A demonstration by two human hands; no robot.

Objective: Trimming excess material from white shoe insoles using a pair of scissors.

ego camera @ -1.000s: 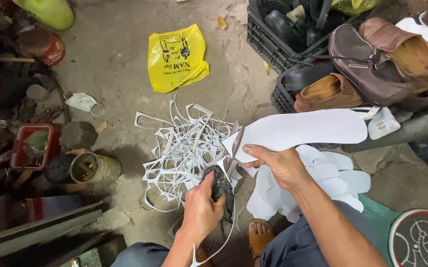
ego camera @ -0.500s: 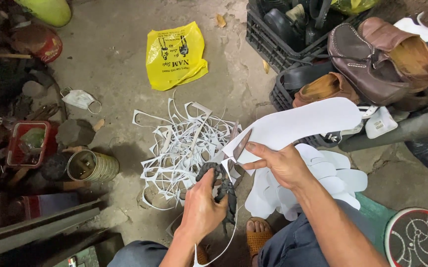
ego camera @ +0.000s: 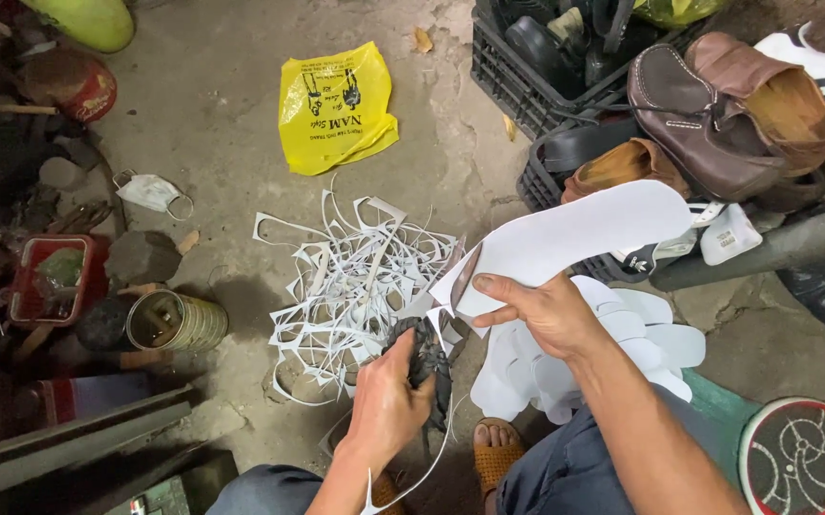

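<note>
Cutting is under way, by the look of it: the left hand (ego camera: 388, 405) is closed around the dark, wrapped handles of a pair of scissors (ego camera: 428, 355), fingers curled tight and together, while the right hand (ego camera: 548, 310) pinches a white insole-shaped sheet (ego camera: 579, 238) between thumb and forefinger, the remaining fingers folded beneath it. The sheet sits just above and beyond the right fingertips, its long end reaching away toward the shoes; the blade tips meet its near edge just left of the right thumb. Judged from this, an outline is being trimmed, and the next stroke would call for the right fingers to turn the sheet into the blades while the left hand works the handles steadily along the curve. A thin white offcut strip (ego camera: 412, 477) hangs below the left wrist. A heap of white trimmings (ego camera: 355, 286) lies just beyond the left knuckles on the concrete floor (ego camera: 231, 133), and a stack of cut white soles (ego camera: 631, 329) rests under the right forearm. Farther from the fingers sit a yellow plastic bag (ego camera: 336, 110), a rusty tin can (ego camera: 176, 322), a black crate (ego camera: 536, 67) and brown shoes (ego camera: 717, 114). Hard to make out: the blades themselves are largely hidden by the sheet and trimmings, so the blade opening cannot be told; the cutting line is not visible; the left margin is dark clutter.
</note>
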